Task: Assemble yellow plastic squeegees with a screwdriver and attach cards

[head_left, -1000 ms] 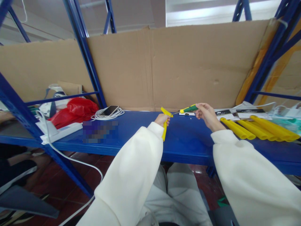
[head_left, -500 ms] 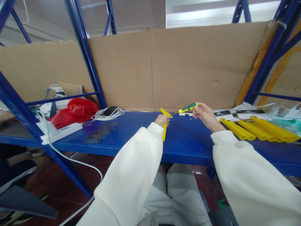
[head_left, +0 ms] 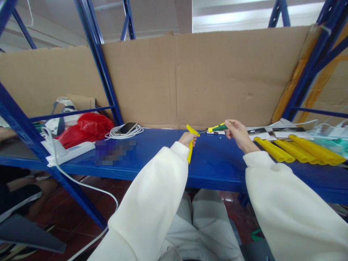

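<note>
Over the blue shelf, my left hand point(head_left: 188, 139) is closed around a yellow plastic piece with a handle and a crosspiece point(head_left: 190, 151). A screwdriver point(head_left: 218, 127) with a green and yellow handle is pinched at its butt end by the fingers of my right hand point(head_left: 237, 133). Its thin shaft points left, and the tip meets the yellow piece near its crosspiece. Whether a screw sits under the tip is too small to make out. Just right of my right hand lie several long yellow tube-like parts point(head_left: 299, 150) with open ends.
A phone point(head_left: 127, 128) rests on a coiled white cable point(head_left: 116, 134) at the left. Beside it are a red bag point(head_left: 87, 127) and a white power strip point(head_left: 73, 152). Cardboard point(head_left: 217, 76) walls the back of the blue shelf point(head_left: 163, 137). Another person's leg shows lower left.
The screwdriver has tilted closer to level, its handle end dropping slightly and its handle turning. The right hand's fingers have shifted a little on it. My left hand has barely moved.
</note>
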`<state>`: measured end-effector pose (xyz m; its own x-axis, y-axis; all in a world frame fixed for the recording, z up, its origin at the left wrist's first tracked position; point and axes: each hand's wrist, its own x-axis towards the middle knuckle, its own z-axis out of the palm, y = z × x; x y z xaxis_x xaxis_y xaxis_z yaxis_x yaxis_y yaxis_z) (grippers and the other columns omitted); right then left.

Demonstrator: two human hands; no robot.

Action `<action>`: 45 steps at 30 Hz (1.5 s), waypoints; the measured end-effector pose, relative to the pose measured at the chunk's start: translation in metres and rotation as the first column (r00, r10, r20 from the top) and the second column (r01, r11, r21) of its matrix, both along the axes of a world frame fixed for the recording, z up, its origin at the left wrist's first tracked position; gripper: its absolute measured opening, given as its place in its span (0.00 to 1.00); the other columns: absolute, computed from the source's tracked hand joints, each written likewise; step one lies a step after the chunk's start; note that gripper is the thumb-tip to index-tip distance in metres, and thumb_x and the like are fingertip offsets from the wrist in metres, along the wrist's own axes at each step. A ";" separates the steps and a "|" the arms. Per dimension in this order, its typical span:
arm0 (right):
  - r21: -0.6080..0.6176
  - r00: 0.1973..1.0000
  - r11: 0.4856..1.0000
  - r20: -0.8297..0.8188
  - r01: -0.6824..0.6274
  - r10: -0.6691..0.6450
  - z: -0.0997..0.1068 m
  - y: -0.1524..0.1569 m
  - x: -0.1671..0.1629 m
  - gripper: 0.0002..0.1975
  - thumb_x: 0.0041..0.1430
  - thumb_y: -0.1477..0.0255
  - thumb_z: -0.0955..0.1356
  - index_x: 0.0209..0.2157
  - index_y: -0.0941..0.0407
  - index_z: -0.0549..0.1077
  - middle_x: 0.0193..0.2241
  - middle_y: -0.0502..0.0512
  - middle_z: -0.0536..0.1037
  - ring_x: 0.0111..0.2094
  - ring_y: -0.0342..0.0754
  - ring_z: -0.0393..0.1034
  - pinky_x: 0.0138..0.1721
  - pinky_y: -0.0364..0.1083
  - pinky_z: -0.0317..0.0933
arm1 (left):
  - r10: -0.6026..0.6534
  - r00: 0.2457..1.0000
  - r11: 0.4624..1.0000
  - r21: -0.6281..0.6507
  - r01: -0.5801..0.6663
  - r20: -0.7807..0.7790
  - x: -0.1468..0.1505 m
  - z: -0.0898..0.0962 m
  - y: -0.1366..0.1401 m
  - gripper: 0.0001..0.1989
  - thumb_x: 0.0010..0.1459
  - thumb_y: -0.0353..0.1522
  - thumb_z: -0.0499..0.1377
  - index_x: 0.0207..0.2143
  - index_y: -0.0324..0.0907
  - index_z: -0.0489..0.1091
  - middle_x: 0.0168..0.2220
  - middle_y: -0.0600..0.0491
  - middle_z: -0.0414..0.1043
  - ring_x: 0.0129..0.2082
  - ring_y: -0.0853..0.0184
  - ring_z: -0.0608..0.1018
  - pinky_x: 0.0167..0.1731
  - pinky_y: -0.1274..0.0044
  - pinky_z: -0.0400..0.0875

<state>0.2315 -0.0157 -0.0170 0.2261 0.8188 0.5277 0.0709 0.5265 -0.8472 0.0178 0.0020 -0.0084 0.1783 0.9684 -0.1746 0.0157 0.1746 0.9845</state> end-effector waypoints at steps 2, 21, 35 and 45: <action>-0.006 1.000 1.000 0.014 -0.009 0.009 0.000 -0.001 0.000 0.30 0.37 0.47 0.77 0.33 0.54 0.70 0.11 0.41 0.65 0.12 0.39 0.56 0.13 0.39 0.49 | 0.006 1.000 1.000 0.005 -0.006 -0.002 0.000 0.000 0.000 0.11 0.60 0.20 0.57 0.26 0.38 0.64 0.15 0.62 0.57 0.12 0.79 0.59 0.15 0.84 0.53; -0.074 0.996 0.997 -0.091 -0.007 0.000 -0.001 0.000 0.000 0.24 0.43 0.56 0.79 0.27 0.54 0.65 0.15 0.42 0.69 0.14 0.37 0.60 0.15 0.38 0.55 | -0.021 0.997 0.998 0.066 0.026 -0.070 0.001 -0.003 -0.003 0.10 0.59 0.23 0.61 0.26 0.38 0.65 0.15 0.64 0.57 0.11 0.79 0.59 0.15 0.84 0.53; -0.157 0.983 0.973 -0.087 -0.171 0.159 -0.001 -0.007 -0.002 0.16 0.50 0.60 0.76 0.32 0.55 0.71 0.18 0.46 0.73 0.18 0.40 0.66 0.19 0.39 0.59 | 0.021 0.989 0.995 0.098 -0.007 -0.149 -0.006 0.001 -0.007 0.11 0.61 0.22 0.56 0.25 0.39 0.64 0.14 0.62 0.58 0.12 0.76 0.61 0.16 0.82 0.57; -0.143 0.990 0.980 -0.064 -0.135 0.127 -0.003 -0.002 -0.001 0.16 0.51 0.60 0.76 0.27 0.55 0.69 0.18 0.47 0.71 0.18 0.39 0.64 0.20 0.39 0.59 | 0.000 0.994 0.986 0.167 0.019 -0.111 -0.019 0.006 -0.006 0.12 0.59 0.22 0.54 0.25 0.41 0.61 0.15 0.62 0.57 0.12 0.77 0.61 0.15 0.83 0.56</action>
